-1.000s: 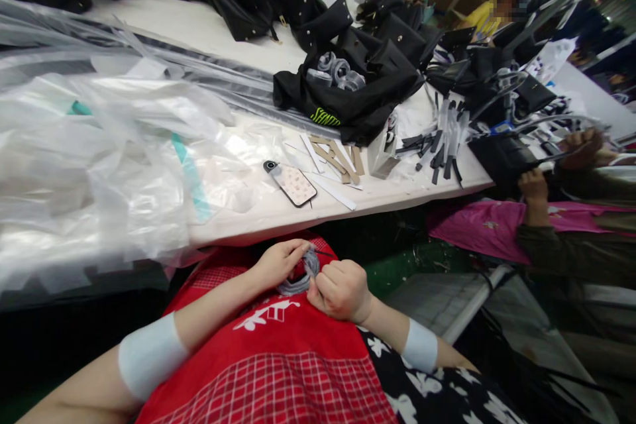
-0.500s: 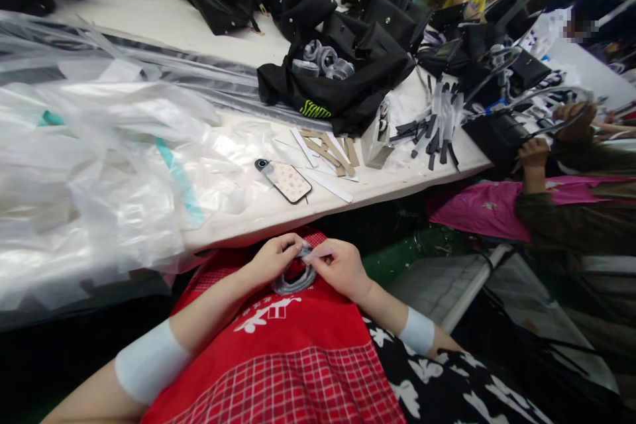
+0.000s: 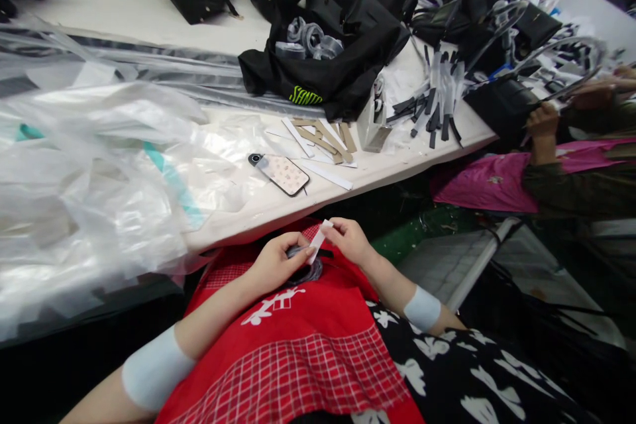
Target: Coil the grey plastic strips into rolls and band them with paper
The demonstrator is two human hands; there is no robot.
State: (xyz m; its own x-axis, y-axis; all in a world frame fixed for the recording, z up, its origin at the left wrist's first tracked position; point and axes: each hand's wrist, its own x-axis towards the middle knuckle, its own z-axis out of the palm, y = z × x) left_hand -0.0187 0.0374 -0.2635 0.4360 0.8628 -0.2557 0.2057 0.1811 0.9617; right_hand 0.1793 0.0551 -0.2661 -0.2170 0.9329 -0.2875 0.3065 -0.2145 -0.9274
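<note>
Over my red apron (image 3: pixel 298 338), my left hand (image 3: pixel 274 263) is closed on a grey roll of tape (image 3: pixel 309 269) resting in my lap. My right hand (image 3: pixel 350 239) pinches the end of a white strip (image 3: pixel 318 242) that runs down to the roll. Both hands sit just below the front edge of the white table (image 3: pixel 278 209).
A phone (image 3: pixel 279 172) in a patterned case lies near the table edge, with loose paper strips (image 3: pixel 322 139) beside it. Crumpled clear plastic (image 3: pixel 89 172) covers the left. A black bag (image 3: pixel 328 73) holds grey rolls. A person's hand (image 3: pixel 542 120) holds a black bag at right.
My right hand has lifted up and to the right, drawing a white strip away from the roll. The view has tilted slightly downward.
</note>
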